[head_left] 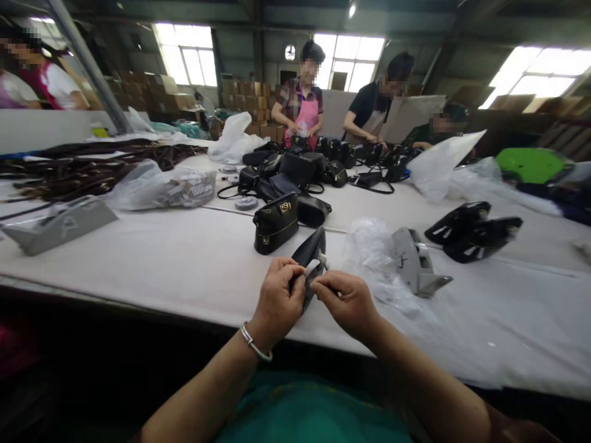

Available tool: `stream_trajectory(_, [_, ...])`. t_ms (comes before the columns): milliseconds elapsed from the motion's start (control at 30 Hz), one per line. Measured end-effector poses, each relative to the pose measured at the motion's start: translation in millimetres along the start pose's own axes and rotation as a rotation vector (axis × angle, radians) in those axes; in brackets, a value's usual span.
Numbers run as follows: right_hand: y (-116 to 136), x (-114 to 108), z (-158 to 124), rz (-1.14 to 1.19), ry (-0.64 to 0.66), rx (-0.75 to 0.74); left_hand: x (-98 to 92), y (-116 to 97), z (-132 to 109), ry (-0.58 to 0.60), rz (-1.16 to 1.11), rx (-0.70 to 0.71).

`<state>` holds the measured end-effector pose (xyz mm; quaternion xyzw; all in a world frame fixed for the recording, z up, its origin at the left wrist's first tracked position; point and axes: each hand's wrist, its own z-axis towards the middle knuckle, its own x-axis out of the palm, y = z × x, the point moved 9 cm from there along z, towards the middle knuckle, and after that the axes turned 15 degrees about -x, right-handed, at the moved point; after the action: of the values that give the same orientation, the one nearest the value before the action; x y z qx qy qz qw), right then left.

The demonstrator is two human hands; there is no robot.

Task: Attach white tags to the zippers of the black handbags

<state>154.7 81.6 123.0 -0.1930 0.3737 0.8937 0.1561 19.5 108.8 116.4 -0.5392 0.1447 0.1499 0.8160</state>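
At the table's near edge my left hand (278, 301), with a silver bangle at the wrist, is closed on a small black bag (311, 246) tilted on its end. A white strip (312, 267) sticks out by the bag, close to my left fingertips. My right hand (349, 303) pinches with thumb and forefinger at the bag's right side; what is between those fingertips is too small to name. Just beyond stands an upright black handbag (276, 224) with gold zips and a gold clasp. Another black bag (313, 210) lies behind it.
Several black bags (295, 169) are heaped mid-table. Clear plastic (369, 246) and a grey holder (410, 261) lie right, near black pieces (480, 237). Another grey holder (64, 224) and brown straps (101, 163) are left. Co-workers (305, 104) stand across the table (161, 258).
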Motion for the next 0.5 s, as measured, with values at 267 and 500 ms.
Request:
stream_trajectory(267, [-2.3,2.7,8.7,-0.08,0.064,-0.022,2.1,0.1,-1.8,0.018,-0.057,0.013])
stream_trajectory(500, [-7.9,0.3,9.7,-0.196,0.058,0.019,4.1,-1.7,-4.2,0.027,-0.086,0.018])
